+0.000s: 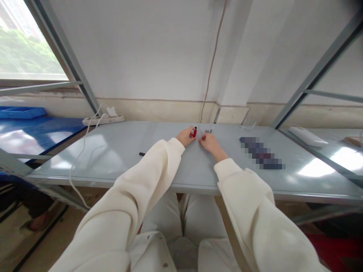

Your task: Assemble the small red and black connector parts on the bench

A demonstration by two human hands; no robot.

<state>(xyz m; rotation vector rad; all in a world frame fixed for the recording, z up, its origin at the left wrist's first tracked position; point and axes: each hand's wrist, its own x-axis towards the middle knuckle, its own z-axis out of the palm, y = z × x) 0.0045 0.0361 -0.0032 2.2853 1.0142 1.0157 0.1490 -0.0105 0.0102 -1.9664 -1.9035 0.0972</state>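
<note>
A window at the far left looks out on green trees [25, 41], and grey metal shelf uprights [314, 71] rise on either side of a long grey-blue workbench [170, 173]. Beyond its left end, a blue tray [21, 112] sits on a blue surface, while a white power strip [103, 120] lies against the wall with a white cable [81, 162] trailing down past the bench edge. On the bench's right half lies a pixelated strip [262, 153], too blurred to identify.

Both arms, in cream sleeves [127, 196], reach forward from the near edge and angle inward, bringing the hands close together at mid-bench. The left hand [185, 136] is closed, its fingers gripping a small red cylinder [194, 132] that stands upright with a dark tip. The right hand [210, 145] lies palm down, fingers extended and open toward the left hand, with nothing visible in it. Just beyond its fingertips lie small clear and dark items [208, 131], too small to tell apart. A short black piece [142, 154] rests well left of both hands
</note>
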